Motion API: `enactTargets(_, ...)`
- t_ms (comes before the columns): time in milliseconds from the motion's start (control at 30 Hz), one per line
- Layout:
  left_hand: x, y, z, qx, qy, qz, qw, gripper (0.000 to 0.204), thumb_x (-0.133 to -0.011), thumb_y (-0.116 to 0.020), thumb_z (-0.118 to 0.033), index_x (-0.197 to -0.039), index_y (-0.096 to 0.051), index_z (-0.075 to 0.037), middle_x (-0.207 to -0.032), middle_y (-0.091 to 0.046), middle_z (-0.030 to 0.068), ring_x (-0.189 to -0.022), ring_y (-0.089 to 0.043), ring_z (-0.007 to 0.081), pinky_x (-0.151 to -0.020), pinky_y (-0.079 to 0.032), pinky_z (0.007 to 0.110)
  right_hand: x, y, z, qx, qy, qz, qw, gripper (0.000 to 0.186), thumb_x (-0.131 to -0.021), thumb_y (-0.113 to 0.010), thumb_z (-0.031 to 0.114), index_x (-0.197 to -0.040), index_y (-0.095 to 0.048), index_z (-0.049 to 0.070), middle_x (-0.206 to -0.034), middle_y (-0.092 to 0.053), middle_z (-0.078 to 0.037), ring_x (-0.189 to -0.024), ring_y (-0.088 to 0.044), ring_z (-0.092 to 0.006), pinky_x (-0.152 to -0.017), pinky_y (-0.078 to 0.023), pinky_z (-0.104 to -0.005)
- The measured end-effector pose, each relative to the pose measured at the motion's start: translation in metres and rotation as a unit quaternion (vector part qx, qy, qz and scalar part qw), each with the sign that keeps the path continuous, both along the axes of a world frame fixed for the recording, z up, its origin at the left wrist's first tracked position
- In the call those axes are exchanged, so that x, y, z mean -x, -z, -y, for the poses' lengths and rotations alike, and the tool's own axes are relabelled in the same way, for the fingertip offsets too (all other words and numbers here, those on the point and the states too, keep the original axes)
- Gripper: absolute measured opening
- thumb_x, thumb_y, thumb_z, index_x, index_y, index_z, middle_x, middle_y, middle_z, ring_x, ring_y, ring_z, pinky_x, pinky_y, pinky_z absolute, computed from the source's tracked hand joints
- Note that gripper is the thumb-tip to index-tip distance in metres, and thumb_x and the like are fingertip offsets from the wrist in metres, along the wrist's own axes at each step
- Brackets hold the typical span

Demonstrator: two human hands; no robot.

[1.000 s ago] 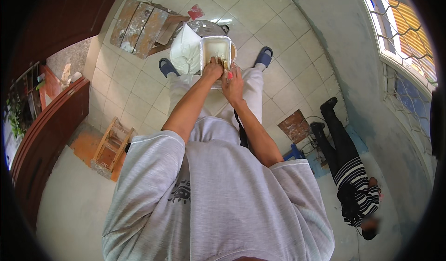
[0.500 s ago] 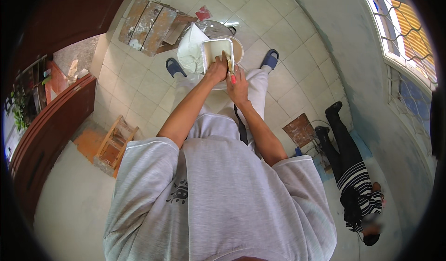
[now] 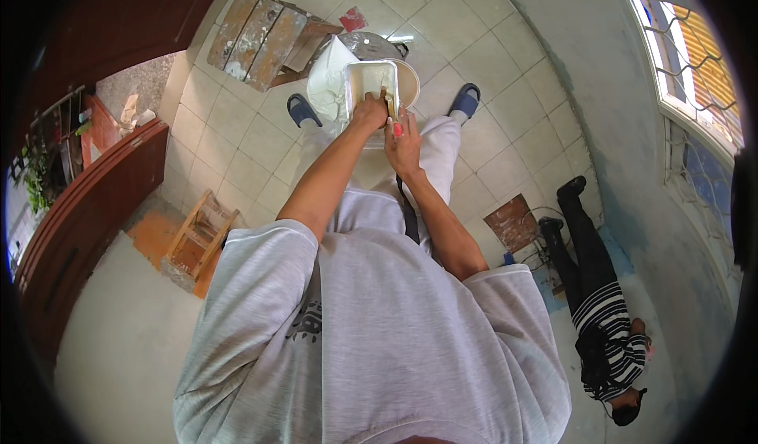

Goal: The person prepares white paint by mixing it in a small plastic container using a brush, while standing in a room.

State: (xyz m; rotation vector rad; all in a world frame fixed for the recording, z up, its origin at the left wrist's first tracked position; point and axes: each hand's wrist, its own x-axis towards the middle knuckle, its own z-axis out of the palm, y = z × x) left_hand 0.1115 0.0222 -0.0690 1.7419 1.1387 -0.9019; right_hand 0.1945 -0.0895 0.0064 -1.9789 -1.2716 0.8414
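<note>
A white rectangular tray (image 3: 369,77) with pale paste in it sits over a round white bucket (image 3: 407,80) on the tiled floor between my feet. My left hand (image 3: 368,114) is closed at the tray's near edge, and a tan tool handle (image 3: 388,100) sticks out beside its fingers into the tray. Just right of it, my right hand (image 3: 404,144) rests against the tray's near rim with its fingers curled. The tool's working end is hidden in the paste.
A paint-stained wooden pallet (image 3: 264,37) lies left of the bucket, with a white sack (image 3: 325,84) and a metal lid (image 3: 367,45) beside it. A small wooden stool (image 3: 199,235) stands at left. Another person (image 3: 600,317) stands by the right wall.
Both hands stay at the tray's near edge. My left hand has shifted slightly along the rim, and the view has tilted so the tray sits a little higher in the picture.
</note>
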Motion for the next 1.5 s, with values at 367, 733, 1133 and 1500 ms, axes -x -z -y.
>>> enactTargets(367,-0.007,-0.048,-0.031,0.035,-0.014,0.111,0.993,0.052,-0.091,-0.064,-0.018,-0.139,-0.054,0.001,-0.108,-0.071,0.0236,-0.104,-0.07,0.0357,-0.091,-0.055,0.043,-0.013,-0.009,-0.005,-0.032,0.047,-0.03,0.998,0.041,-0.096,-0.059,0.004,-0.134,-0.053,-0.01,-0.105,-0.057,-0.028,-0.092,-0.062,-0.0463,-0.078,-0.052,-0.0491)
enactTargets(733,0.073,-0.083,-0.001,-0.149,-0.389,0.279,0.865,0.076,-0.086,-0.081,-0.038,-0.141,-0.042,-0.003,-0.132,-0.053,0.0268,-0.112,-0.062,0.0335,-0.086,-0.056,0.039,-0.028,-0.027,-0.002,0.028,0.062,-0.063,0.996,0.041,-0.1,-0.057,0.013,-0.134,-0.054,-0.01,-0.108,-0.06,-0.026,-0.099,-0.062,-0.0442,-0.087,-0.051,-0.0477)
enactTargets(1133,0.049,-0.11,0.002,0.008,-0.346,0.253,0.904,0.098,-0.088,-0.048,-0.005,-0.163,0.011,-0.029,-0.119,-0.065,0.0316,-0.082,-0.073,0.0368,-0.058,-0.061,0.042,-0.033,-0.082,-0.016,-0.006,-0.014,0.128,0.992,0.039,-0.096,-0.062,0.02,-0.129,-0.06,-0.001,-0.104,-0.062,-0.025,-0.099,-0.064,-0.0412,-0.082,-0.052,-0.0481)
enactTargets(1500,0.066,-0.143,-0.001,-0.013,-0.256,0.239,0.937,0.101,-0.087,-0.049,-0.001,-0.161,0.017,-0.021,-0.1,-0.067,0.0384,-0.088,-0.07,0.0484,-0.081,-0.056,0.052,-0.025,-0.094,-0.061,-0.106,-0.013,-0.038,0.994,0.023,-0.094,-0.068,0.021,-0.102,-0.071,-0.001,-0.086,-0.071,-0.023,-0.072,-0.069,-0.0394,-0.065,-0.054,-0.0424)
